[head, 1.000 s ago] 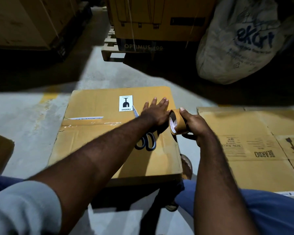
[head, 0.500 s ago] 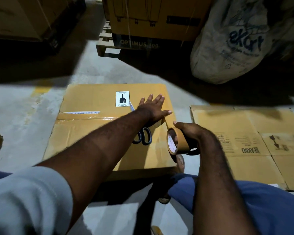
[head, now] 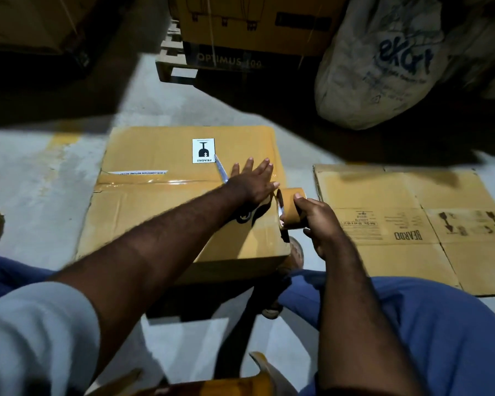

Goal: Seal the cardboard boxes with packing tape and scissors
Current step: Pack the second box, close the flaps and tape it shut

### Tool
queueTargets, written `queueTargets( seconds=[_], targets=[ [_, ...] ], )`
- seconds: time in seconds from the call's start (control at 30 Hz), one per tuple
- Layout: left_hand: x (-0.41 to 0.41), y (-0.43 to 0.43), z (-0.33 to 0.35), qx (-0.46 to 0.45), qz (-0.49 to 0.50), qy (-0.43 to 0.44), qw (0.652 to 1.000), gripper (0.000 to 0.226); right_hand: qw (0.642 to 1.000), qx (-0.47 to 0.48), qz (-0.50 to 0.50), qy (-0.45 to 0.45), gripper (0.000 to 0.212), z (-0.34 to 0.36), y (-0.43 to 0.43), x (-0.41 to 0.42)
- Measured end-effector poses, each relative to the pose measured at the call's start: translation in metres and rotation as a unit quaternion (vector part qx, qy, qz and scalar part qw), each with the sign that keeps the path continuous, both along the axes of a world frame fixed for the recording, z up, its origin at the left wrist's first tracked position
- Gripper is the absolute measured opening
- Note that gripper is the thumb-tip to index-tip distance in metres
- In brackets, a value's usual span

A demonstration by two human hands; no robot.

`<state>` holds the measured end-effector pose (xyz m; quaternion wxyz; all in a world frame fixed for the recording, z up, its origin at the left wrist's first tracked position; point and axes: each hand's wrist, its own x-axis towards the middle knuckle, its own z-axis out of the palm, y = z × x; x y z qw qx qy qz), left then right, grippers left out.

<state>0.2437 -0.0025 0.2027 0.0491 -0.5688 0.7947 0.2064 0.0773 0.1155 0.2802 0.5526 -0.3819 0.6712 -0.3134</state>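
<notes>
- Tape roll pinched in right hand at box edge; left hand spread flat on the seam
- Taping, it seems; next calls for the half-hidden scissors

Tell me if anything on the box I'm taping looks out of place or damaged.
The metal scissors with black handles lie loose on the brown cardboard box, across the taped seam and partly hidden by the left hand. The box top is also creased near the seam's left end.
</notes>
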Motion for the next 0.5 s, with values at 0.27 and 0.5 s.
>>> queueTargets(
  seconds=[0.27,0.5],
  targets=[
    [0.000,0.015,-0.001,-0.019,-0.015,-0.011,1.000,0.073,0.998,-0.009,0.003,0.054,0.053,-0.004,-0.010,0.004],
    [-0.009,0.016,-0.005,0.015,0.029,-0.039,0.999,0.093,0.994,0.060,0.051,0.076,0.041,0.014,-0.015,0.002]
  ],
)
